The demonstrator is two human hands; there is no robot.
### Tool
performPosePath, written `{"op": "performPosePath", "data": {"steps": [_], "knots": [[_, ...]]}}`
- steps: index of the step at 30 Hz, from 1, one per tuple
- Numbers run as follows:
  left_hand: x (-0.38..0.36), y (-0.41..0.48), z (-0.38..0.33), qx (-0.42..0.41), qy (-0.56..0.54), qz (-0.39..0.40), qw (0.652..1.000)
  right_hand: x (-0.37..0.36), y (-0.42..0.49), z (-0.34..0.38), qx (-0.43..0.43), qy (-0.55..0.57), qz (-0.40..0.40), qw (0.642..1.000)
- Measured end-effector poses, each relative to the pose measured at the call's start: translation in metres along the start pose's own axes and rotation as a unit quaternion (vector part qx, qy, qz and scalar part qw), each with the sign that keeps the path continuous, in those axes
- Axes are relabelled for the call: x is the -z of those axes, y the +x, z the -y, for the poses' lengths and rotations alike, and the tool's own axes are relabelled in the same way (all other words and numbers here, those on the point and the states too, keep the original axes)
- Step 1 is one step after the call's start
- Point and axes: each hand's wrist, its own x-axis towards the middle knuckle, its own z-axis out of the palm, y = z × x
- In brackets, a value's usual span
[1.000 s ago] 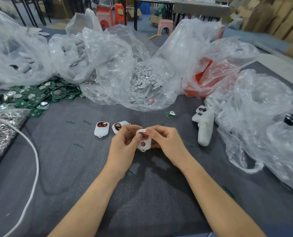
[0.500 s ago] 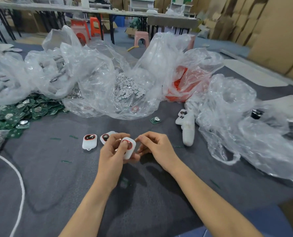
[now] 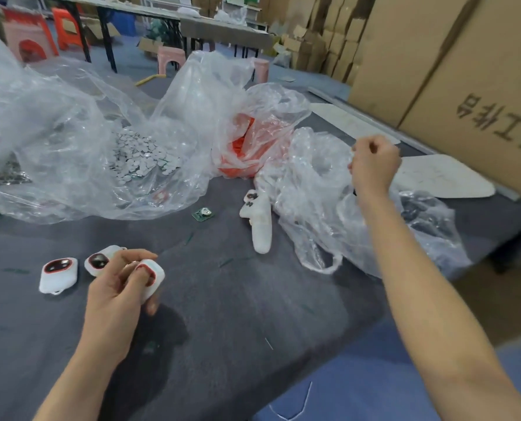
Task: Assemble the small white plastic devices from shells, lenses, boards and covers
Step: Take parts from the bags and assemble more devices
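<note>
Hands work apart. The left hand [image 3: 116,287], nearest the camera and well left of the white handle-shaped tool [image 3: 260,223], grips a white device [image 3: 151,278] with its red-rimmed lens facing up and a finger across its face. Two more devices [image 3: 59,275] [image 3: 101,261] lie on the grey mat [image 3: 253,314] further left of the tool, just beside that hand. A loose green board [image 3: 203,213] sits just left of the tool's head.

The right hand [image 3: 374,165] is raised beyond and right of the tool, its fingers curled in above a clear bag [image 3: 320,214]. Whether it pinches a part, the plastic or nothing cannot be told. Behind and left of the tool a bag of silver discs [image 3: 140,156] spreads open, and straight behind it is a bag of orange parts [image 3: 247,147]. Cardboard boxes [image 3: 450,71] stand far to the right.

The step in hand looks like fetching the next part for the held device, which seems to have shell and lens fitted. The next move likely calls for drawing one piece from the bag and bringing it to the left hand, squared to the shell before pressing.
</note>
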Motion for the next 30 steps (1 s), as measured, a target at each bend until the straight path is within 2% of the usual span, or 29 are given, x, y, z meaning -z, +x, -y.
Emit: {"op": "performPosePath", "data": {"steps": [2,4,6,14,18,20,23,26,28,30], "knots": [[0.003,0.002,0.004,-0.001,-0.004,0.007,1.000,0.017,0.035,-0.026,-0.073,-0.150,0.030,0.985],[0.004,0.004,0.007,-0.003,-0.004,0.013,1.000,0.025,0.048,-0.059,-0.127,-0.309,0.107,0.936],[0.003,0.003,0.007,-0.005,-0.010,0.013,1.000,0.027,0.046,-0.083,-0.127,-0.400,0.154,0.895],[0.001,0.001,0.002,-0.007,-0.003,0.008,1.000,0.010,0.040,-0.084,0.004,-0.558,0.258,0.789],[0.001,-0.001,-0.001,-0.004,0.015,0.010,1.000,-0.005,0.044,-0.076,-0.078,-0.592,0.308,0.741],[-0.001,-0.002,-0.004,-0.002,0.025,0.010,1.000,-0.006,0.042,-0.074,-0.082,-0.606,0.316,0.726],[-0.003,-0.003,-0.007,-0.001,0.028,0.006,1.000,0.001,0.037,-0.085,0.006,-0.619,0.279,0.734],[-0.003,-0.003,-0.008,0.000,0.031,0.004,1.000,0.002,0.033,-0.083,0.005,-0.593,0.258,0.763],[-0.003,-0.003,-0.008,-0.001,0.032,0.006,0.999,0.002,0.033,-0.076,-0.004,-0.533,0.234,0.813],[-0.002,-0.004,-0.007,-0.001,0.032,0.009,0.999,0.006,0.029,-0.064,0.001,-0.435,0.149,0.888]]}}
